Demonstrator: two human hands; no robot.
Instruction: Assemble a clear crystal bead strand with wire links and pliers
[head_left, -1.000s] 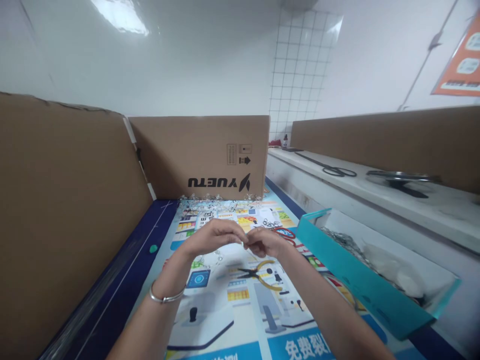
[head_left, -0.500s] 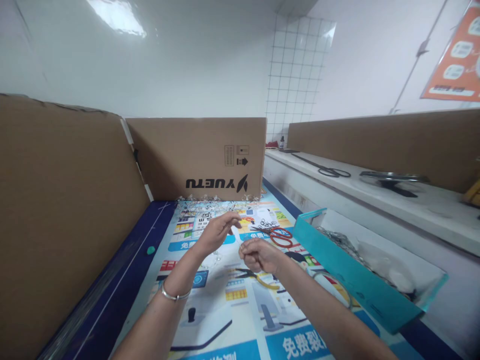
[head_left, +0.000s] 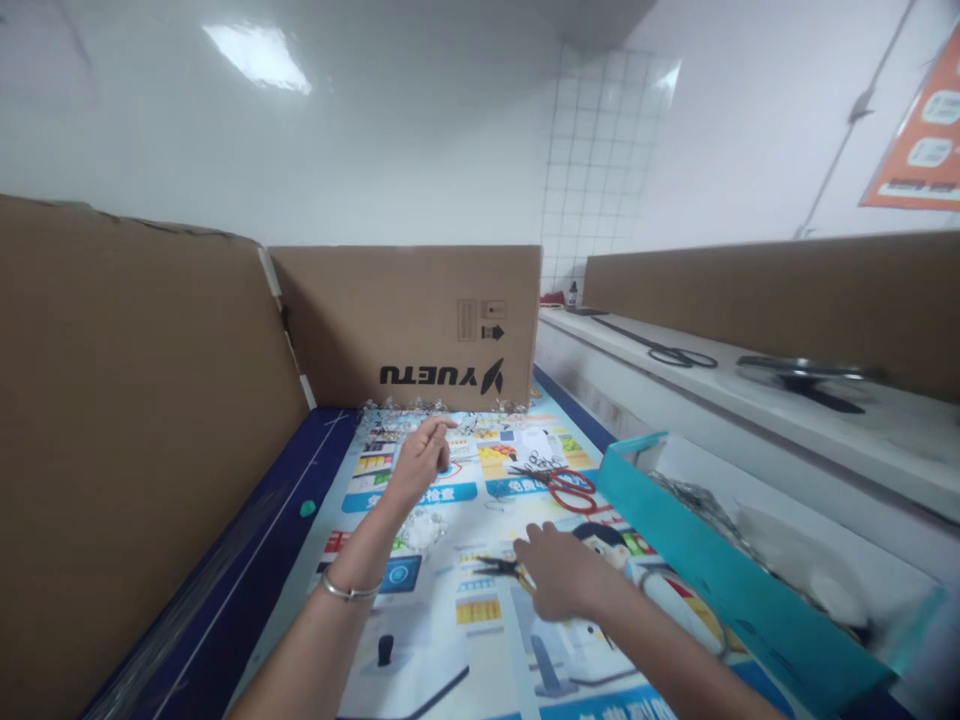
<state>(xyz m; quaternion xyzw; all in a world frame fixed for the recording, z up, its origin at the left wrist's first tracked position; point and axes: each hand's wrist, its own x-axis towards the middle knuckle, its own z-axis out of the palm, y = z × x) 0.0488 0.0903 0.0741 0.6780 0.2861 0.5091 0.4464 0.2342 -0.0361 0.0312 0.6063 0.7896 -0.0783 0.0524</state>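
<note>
My left hand (head_left: 422, 458) is raised over the far half of the printed sheet, fingers curled together. Whatever may be between them is too small to make out. Below its wrist lies a small heap of clear, shiny pieces (head_left: 422, 530). Over the yellow handles of the pliers sits my right hand (head_left: 559, 572), palm down, fingers bent and slightly apart. The black jaws of the pliers (head_left: 496, 567) point left on the sheet; my hand hides most of the handles. Red-handled scissors (head_left: 571, 490) lie beyond my right hand, beside small black loops (head_left: 546, 462).
A turquoise box (head_left: 739, 570) with metallic and clear-bagged items stands at right. Cardboard panels (head_left: 405, 325) wall off the back and left. More clear pieces (head_left: 375, 420) lie along the back panel. Large scissors (head_left: 681, 357) rest on the white ledge (head_left: 622, 345).
My hands have moved apart. The right has come down and nearer to me, over the pliers' handles; the left has moved slightly left. The thin white strip between them no longer shows there.
</note>
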